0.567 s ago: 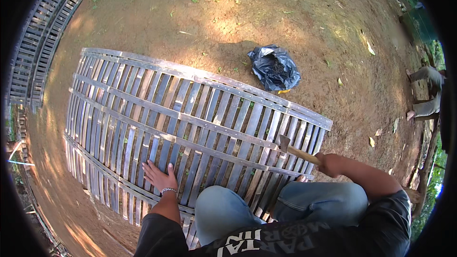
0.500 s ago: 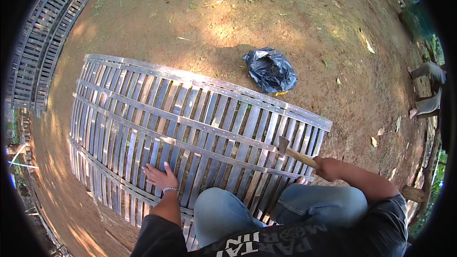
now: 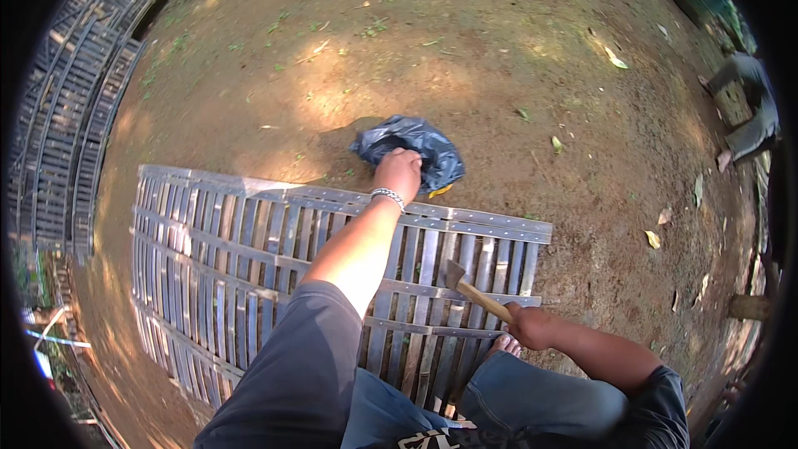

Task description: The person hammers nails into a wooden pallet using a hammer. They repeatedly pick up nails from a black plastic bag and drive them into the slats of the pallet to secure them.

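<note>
Reaching: your left hand (image 3: 399,173) gone from slat panel (image 3: 249,241) to dark plastic bag (image 3: 411,150) on dirt just beyond panel's far edge; fingers into bag, grip not readable. Right hand (image 3: 528,326) clamped on hammer (image 3: 474,289), head resting over slats. Fetching something from bag, likely.

Sun-dappled bare dirt ground (image 3: 499,58), scattered leaves (image 3: 652,239).
</note>
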The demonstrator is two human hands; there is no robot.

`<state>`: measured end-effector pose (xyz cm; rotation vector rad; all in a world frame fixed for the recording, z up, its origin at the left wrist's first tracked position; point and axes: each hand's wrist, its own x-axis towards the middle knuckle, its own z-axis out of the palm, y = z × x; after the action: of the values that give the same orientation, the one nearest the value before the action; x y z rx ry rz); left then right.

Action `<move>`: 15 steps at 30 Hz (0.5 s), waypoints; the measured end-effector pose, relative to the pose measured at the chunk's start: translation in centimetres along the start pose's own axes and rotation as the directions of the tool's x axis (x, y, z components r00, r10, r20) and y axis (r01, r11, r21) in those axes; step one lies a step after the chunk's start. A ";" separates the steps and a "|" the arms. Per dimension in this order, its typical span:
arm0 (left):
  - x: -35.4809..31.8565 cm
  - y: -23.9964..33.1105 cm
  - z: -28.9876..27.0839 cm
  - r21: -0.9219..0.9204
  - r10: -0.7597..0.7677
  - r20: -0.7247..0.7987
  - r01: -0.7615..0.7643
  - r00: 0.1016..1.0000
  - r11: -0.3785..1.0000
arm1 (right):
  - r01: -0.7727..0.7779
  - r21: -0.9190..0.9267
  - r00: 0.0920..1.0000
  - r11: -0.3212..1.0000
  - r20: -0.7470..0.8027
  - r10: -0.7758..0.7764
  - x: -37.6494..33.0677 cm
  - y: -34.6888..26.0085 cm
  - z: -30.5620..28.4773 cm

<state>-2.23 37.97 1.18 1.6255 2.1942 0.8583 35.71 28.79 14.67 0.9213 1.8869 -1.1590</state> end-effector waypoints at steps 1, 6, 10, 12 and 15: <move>1.1 0.8 1.3 0.018 -0.048 0.053 0.047 0.997 0.999 | -0.015 0.003 1.000 1.000 -0.006 0.015 -0.1 1.0 -0.1; 3.7 0.4 4.3 0.180 -0.253 0.185 0.220 0.950 0.959 | 0.046 0.134 0.998 0.990 -0.037 -0.042 0.2 3.3 2.4; 3.2 -2.4 5.5 0.177 -0.273 0.081 0.255 0.959 0.950 | 0.155 0.175 0.986 0.972 -0.085 -0.142 1.7 4.6 3.5; 2.9 3.0 5.3 0.218 -0.297 0.148 0.262 0.943 0.940 | 0.137 0.207 0.988 0.969 -0.095 -0.120 1.1 6.2 4.3; 2.4 8.1 2.0 0.235 -0.270 0.105 0.240 0.957 0.942 | 0.111 0.210 0.992 0.971 -0.077 -0.097 0.9 6.1 3.8</move>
<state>4.34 42.40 4.84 1.3957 2.4009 0.4319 41.23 27.56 10.20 0.9967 1.9094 -1.4326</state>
